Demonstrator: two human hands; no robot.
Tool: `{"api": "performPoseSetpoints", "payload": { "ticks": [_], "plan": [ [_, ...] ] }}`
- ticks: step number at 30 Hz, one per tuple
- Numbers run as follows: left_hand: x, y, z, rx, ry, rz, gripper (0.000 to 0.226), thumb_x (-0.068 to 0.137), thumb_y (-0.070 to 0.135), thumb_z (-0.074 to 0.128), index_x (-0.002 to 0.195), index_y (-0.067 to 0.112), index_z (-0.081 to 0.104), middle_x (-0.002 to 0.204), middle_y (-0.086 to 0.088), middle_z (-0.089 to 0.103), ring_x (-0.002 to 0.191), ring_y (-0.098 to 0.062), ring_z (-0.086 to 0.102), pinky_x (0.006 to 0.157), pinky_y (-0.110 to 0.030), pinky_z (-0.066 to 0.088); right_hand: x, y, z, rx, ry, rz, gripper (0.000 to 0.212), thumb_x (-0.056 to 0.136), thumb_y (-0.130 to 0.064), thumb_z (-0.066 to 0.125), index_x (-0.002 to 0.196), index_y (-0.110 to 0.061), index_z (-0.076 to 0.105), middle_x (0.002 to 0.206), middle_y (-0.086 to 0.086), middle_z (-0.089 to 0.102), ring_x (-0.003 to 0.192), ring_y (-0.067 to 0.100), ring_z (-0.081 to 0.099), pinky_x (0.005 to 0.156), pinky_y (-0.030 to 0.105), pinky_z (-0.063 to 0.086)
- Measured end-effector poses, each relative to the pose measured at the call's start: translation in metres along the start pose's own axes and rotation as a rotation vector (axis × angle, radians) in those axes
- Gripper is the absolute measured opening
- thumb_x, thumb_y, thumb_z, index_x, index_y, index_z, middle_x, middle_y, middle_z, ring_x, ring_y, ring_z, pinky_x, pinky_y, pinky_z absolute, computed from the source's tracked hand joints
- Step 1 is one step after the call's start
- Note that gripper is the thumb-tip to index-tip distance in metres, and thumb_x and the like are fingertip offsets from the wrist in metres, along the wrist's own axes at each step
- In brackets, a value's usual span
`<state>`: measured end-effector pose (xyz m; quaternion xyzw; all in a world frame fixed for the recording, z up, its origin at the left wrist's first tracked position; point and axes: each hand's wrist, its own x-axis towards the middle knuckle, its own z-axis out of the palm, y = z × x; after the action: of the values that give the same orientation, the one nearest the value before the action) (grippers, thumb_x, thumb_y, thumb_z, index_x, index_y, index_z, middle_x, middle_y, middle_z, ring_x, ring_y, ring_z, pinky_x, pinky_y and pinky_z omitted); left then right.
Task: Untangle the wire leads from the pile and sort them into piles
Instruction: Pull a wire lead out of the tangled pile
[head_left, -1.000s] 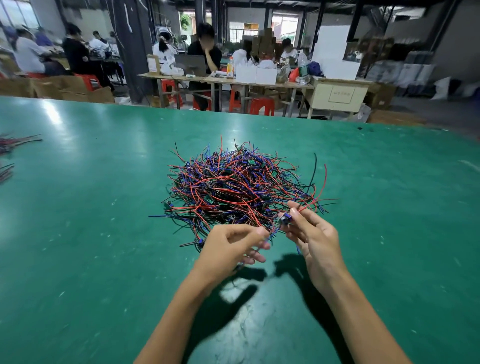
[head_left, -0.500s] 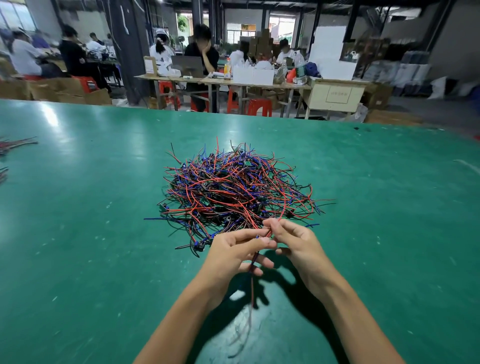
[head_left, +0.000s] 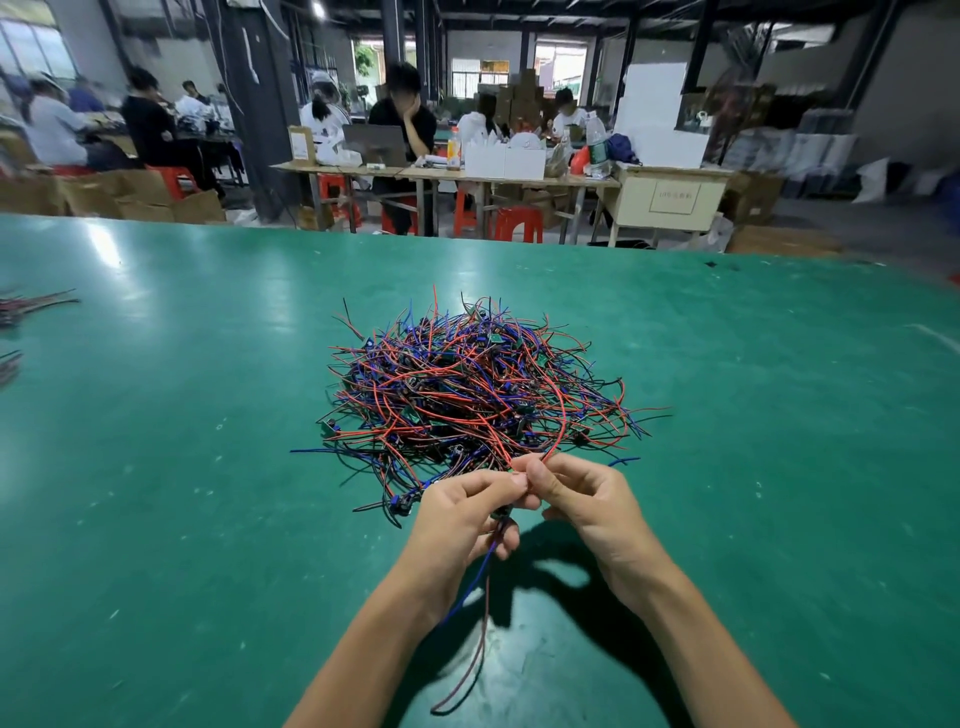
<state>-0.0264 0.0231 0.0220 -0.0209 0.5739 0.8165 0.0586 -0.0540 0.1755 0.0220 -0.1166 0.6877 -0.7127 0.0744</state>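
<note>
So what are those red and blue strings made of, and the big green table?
The wire leads look like thin wire in smooth plastic coating: they hold springy curls, unlike string. The metal inside can't be seen. The green table seems topped with a hard, slightly glossy sheet, maybe rubber or vinyl: it reflects the lights and shows pale scuffs.

hands: 2 (head_left: 457, 514) (head_left: 587, 499) | wire pile: 1 (head_left: 467, 389) | sorted bundles: 2 (head_left: 31, 306) (head_left: 8, 364) | table: 1 (head_left: 156, 467)

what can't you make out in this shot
Head view only:
- What the left hand and right hand pinch: fingers cover it.
- How many leads hang below the left hand: too thin.
- Sorted wires at left: cut off by the frame edge.
- Tangled pile: individual leads overlap.
</note>
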Motion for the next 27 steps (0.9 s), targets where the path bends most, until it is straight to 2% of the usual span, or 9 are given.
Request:
{"api": "performPoseSetpoints", "payload": {
  "ticks": [3,5,8,11,15,17,22,24,27],
  "plan": [
    [0.001,-0.001,0.001,0.009,0.061,0.014,0.013,0.092,0.010,0.067,0.091,-0.002,0.073,0.081,-0.012,0.071,0.045,-0.016,0.054,0.044,-0.021,0.043,0.002,0.003,0.007,-0.030,-0.009,-0.051,0.025,0.095,-0.039,0.062,0.105,-0.024,0.079,0.085,0.013,0.071,0.078,0.007,0.064,0.072,0.022,0.048],
    [0.000,-0.002,0.001,0.040,0.089,0.038,0.015,0.094,0.008,0.066,0.091,-0.004,0.074,0.079,-0.013,0.071,0.047,-0.018,0.057,0.047,-0.022,0.047,0.003,0.007,0.013,0.019,-0.007,-0.060,0.025,0.103,-0.024,0.054,0.107,-0.016,0.078,0.084,0.010,0.067,0.069,0.008,0.062,0.063,0.020,0.051],
    [0.000,-0.005,0.002,0.156,0.119,0.119,0.015,0.095,0.008,0.066,0.091,0.000,0.078,0.077,-0.015,0.073,0.048,-0.019,0.059,0.049,-0.025,0.052,0.003,0.010,0.022,0.086,0.047,-0.040,0.029,0.106,-0.010,0.047,0.102,-0.009,0.075,0.087,0.008,0.072,0.067,0.013,0.061,0.056,0.024,0.052],
    [-0.001,-0.008,0.004,0.305,0.142,0.221,0.018,0.094,0.007,0.067,0.083,0.003,0.080,0.074,-0.020,0.073,0.046,-0.018,0.056,0.049,-0.025,0.048,0.004,0.012,0.030,0.171,0.143,0.004,0.030,0.106,-0.008,0.042,0.094,-0.003,0.069,0.083,0.012,0.070,0.064,0.017,0.061,0.047,0.027,0.050],
    [-0.001,-0.011,0.007,0.363,0.121,0.227,0.020,0.091,0.010,0.069,0.076,0.004,0.080,0.068,-0.021,0.071,0.041,-0.015,0.054,0.043,-0.020,0.041,0.007,0.012,0.028,0.230,0.246,0.094,0.033,0.104,-0.014,0.042,0.091,-0.002,0.069,0.063,0.010,0.057,0.041,0.022,0.050,0.039,0.026,0.045],
    [-0.002,-0.012,0.008,0.355,0.078,0.188,0.019,0.090,0.013,0.072,0.076,0.003,0.080,0.070,-0.022,0.071,0.041,-0.015,0.055,0.043,-0.019,0.039,0.009,0.011,0.021,0.220,0.306,0.119,0.035,0.104,-0.015,0.042,0.088,-0.006,0.072,0.061,0.002,0.060,0.044,0.017,0.049,0.041,0.025,0.043],
    [-0.002,-0.012,0.006,0.274,-0.049,0.035,0.015,0.090,0.009,0.069,0.082,0.005,0.081,0.076,-0.016,0.074,0.043,-0.014,0.056,0.044,-0.018,0.040,0.013,0.008,0.001,0.351,0.394,0.113,0.030,0.103,-0.016,0.044,0.086,-0.015,0.070,0.088,-0.003,0.075,0.059,0.008,0.059,0.052,0.028,0.044],
    [-0.002,-0.011,0.003,0.217,-0.075,-0.027,0.015,0.092,0.010,0.068,0.086,0.004,0.081,0.076,-0.012,0.073,0.045,-0.013,0.055,0.044,-0.019,0.040,0.011,0.009,0.002,0.446,0.356,0.111,0.026,0.104,-0.016,0.045,0.092,-0.016,0.068,0.091,-0.002,0.076,0.063,0.008,0.059,0.056,0.028,0.045],
    [-0.004,-0.008,-0.003,0.132,-0.088,-0.081,0.021,0.085,0.020,0.073,0.087,0.001,0.080,0.078,-0.015,0.071,0.046,-0.013,0.051,0.045,-0.020,0.039,0.009,0.009,0.004,0.559,0.243,0.123,0.019,0.103,-0.019,0.048,0.104,-0.014,0.066,0.077,-0.002,0.068,0.062,0.007,0.058,0.059,0.022,0.049]
  ]
}}
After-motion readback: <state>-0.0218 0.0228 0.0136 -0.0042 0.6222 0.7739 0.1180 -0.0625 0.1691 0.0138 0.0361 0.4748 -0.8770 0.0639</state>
